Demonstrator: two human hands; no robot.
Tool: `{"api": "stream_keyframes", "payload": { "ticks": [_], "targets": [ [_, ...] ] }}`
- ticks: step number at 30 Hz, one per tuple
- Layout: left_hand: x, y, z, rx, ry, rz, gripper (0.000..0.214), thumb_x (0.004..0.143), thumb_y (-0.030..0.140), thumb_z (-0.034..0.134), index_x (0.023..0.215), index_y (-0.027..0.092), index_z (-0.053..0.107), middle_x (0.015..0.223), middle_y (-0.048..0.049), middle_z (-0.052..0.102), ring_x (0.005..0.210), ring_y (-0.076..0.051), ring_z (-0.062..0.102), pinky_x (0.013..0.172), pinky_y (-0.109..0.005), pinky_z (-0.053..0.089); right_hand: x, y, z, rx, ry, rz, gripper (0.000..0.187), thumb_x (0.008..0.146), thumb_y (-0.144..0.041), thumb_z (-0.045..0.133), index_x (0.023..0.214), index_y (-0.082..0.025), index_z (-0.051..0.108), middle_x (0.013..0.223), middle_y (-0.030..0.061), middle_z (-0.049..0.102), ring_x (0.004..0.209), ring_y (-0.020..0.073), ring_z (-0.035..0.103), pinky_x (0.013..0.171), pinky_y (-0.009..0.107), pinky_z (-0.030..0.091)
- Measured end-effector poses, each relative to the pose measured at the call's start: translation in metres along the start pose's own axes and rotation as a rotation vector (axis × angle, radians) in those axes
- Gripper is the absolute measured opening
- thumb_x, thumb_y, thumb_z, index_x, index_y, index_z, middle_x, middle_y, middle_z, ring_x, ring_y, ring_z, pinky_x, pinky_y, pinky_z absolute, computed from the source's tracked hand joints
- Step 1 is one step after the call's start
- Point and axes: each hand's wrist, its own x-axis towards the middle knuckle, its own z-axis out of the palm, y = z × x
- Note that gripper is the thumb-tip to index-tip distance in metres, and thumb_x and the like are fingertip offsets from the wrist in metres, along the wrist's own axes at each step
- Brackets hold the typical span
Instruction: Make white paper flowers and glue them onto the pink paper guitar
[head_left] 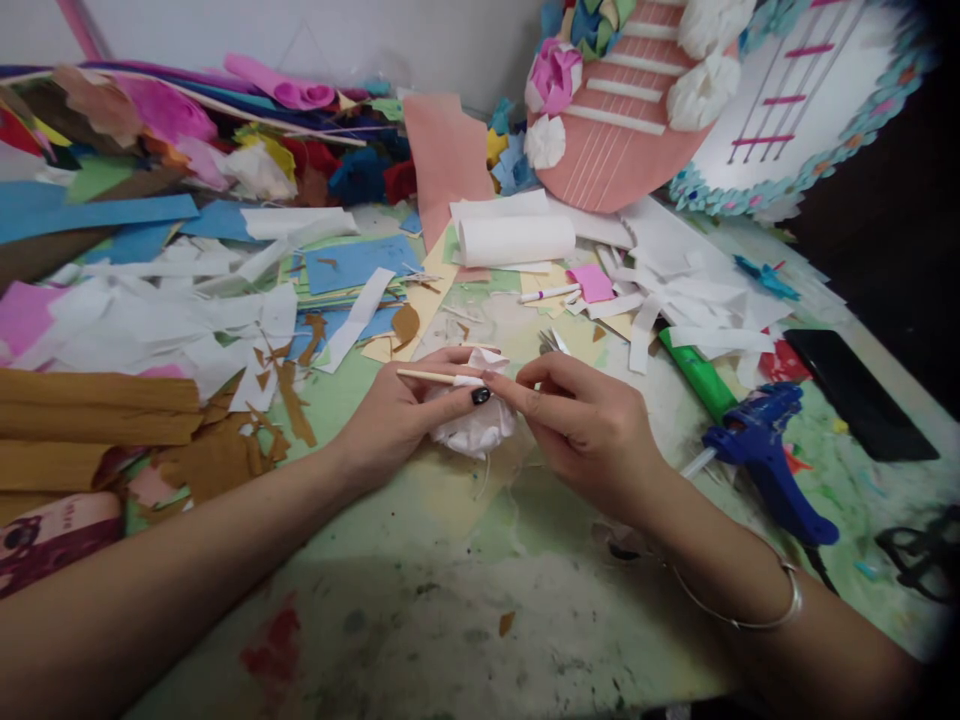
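My left hand (401, 412) is closed round a white paper flower (474, 432) and pinches a thin wooden stick (424, 376) lying across its top. My right hand (581, 422) is closed too, its fingertips pinching the white paper strip wound at the stick's end, right beside my left thumb. Both hands hover just above the paint-stained green table (450, 560). The lower part of the flower is hidden behind my fingers.
A blue glue gun (765, 450) and a green marker (697, 375) lie to the right, a black phone (855, 390) beyond them. A white paper roll (516, 240), scattered paper scraps (187, 320), brown crepe strips (82, 420) and a pink decorated board (622, 130) surround the work spot.
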Motion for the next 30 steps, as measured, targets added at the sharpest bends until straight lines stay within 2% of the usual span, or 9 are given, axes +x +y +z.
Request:
{"api": "stream_keyframes", "payload": {
  "ticks": [6, 11, 14, 18, 22, 25, 30],
  "targets": [
    [-0.001, 0.002, 0.001, -0.005, -0.009, -0.022, 0.016, 0.079, 0.027, 0.072, 0.093, 0.021, 0.076, 0.122, -0.0064, 0.066, 0.097, -0.017, 0.063, 0.076, -0.022, 0.048, -0.002, -0.001, 0.003, -0.076, 0.051, -0.023, 0.03, 0.092, -0.014, 0.047, 0.111, -0.021, 0.069, 0.084, 0.0058, 0.067, 0.062, 0.0085, 0.051, 0.054, 0.021, 0.04],
    [-0.001, 0.003, 0.002, -0.045, -0.013, -0.052, 0.025, 0.08, 0.034, 0.07, 0.099, 0.019, 0.074, 0.115, -0.0088, 0.068, 0.089, -0.017, 0.064, 0.07, -0.023, 0.049, 0.001, -0.008, 0.004, -0.047, 0.062, 0.077, 0.028, 0.096, -0.025, 0.043, 0.1, -0.019, 0.071, 0.077, 0.0045, 0.065, 0.064, 0.0097, 0.051, 0.056, 0.023, 0.041],
    [-0.001, 0.005, 0.003, -0.051, -0.004, -0.076, 0.026, 0.079, 0.033, 0.071, 0.101, 0.019, 0.074, 0.116, -0.0091, 0.067, 0.083, -0.015, 0.064, 0.065, -0.022, 0.047, 0.002, -0.009, 0.004, -0.011, 0.052, 0.11, 0.026, 0.095, -0.023, 0.045, 0.099, -0.021, 0.071, 0.079, 0.0041, 0.066, 0.065, 0.0089, 0.054, 0.057, 0.022, 0.042],
    [-0.001, 0.004, 0.0, 0.029, -0.011, -0.008, 0.017, 0.08, 0.031, 0.07, 0.089, 0.019, 0.077, 0.127, -0.0087, 0.063, 0.098, -0.019, 0.063, 0.073, -0.024, 0.049, 0.001, -0.003, 0.001, 0.005, 0.024, 0.013, 0.029, 0.091, -0.016, 0.047, 0.111, -0.018, 0.068, 0.083, 0.0057, 0.066, 0.068, 0.0103, 0.056, 0.058, 0.022, 0.043],
    [0.0, 0.003, -0.002, 0.097, -0.009, 0.037, 0.014, 0.081, 0.028, 0.069, 0.089, 0.022, 0.078, 0.126, -0.0084, 0.064, 0.111, -0.023, 0.06, 0.082, -0.028, 0.05, 0.001, 0.002, -0.002, 0.057, -0.074, 0.026, 0.035, 0.088, -0.01, 0.048, 0.116, -0.017, 0.067, 0.086, 0.005, 0.065, 0.067, 0.0094, 0.055, 0.057, 0.021, 0.043],
    [0.0, 0.003, -0.002, 0.099, 0.017, 0.029, 0.013, 0.079, 0.028, 0.07, 0.086, 0.021, 0.079, 0.124, -0.0086, 0.065, 0.11, -0.024, 0.06, 0.082, -0.03, 0.05, 0.001, 0.004, -0.003, 0.058, -0.079, 0.025, 0.035, 0.086, -0.009, 0.048, 0.113, -0.021, 0.068, 0.087, 0.0043, 0.064, 0.066, 0.0083, 0.053, 0.057, 0.02, 0.042],
    [0.0, 0.002, 0.001, 0.026, 0.066, 0.0, 0.008, 0.074, 0.027, 0.075, 0.079, 0.021, 0.078, 0.118, -0.0072, 0.068, 0.098, -0.021, 0.064, 0.074, -0.026, 0.051, 0.002, 0.001, -0.001, 0.02, -0.005, 0.016, 0.033, 0.087, -0.009, 0.048, 0.109, -0.02, 0.071, 0.084, 0.0042, 0.064, 0.061, 0.0071, 0.051, 0.055, 0.02, 0.042]
  ]
}}
